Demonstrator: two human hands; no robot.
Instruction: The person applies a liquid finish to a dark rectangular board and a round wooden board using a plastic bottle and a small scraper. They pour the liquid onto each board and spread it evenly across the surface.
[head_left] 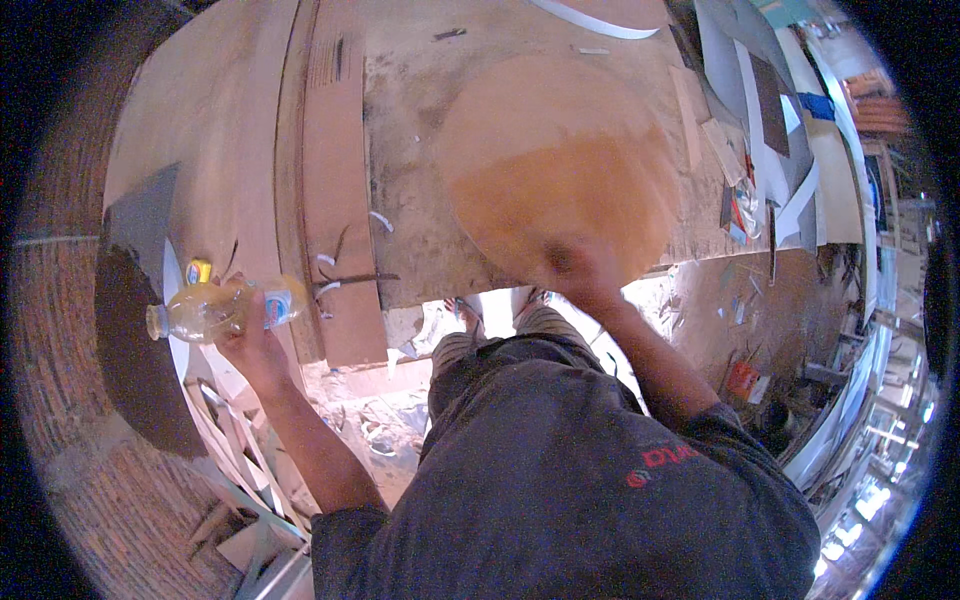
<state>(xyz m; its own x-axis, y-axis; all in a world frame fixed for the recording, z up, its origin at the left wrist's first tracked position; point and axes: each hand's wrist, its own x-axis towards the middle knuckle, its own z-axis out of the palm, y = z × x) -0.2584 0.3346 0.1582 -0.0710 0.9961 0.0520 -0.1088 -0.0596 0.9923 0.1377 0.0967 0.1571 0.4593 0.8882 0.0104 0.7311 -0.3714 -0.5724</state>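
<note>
My left hand (245, 325) is wrapped around a clear plastic bottle (200, 310) with a blue-and-white label. The bottle lies on its side in the air, its neck pointing left, and looks yellowish. A round tan board (560, 130) lies on the worktable. The near part of its face is darker orange-brown, with an uneven edge across the middle. Over the disc's near edge is my right hand (582, 275), smeared by motion. Its fingers are too blurred to show whether they hold anything.
Left of the disc runs a long brown strip board (340, 200) with thin offcuts. A small yellow container (199, 271) stands by the bottle. At the right lie grey and white sheet pieces (765, 110) and small tools (742, 205). Scraps (385, 425) litter the floor.
</note>
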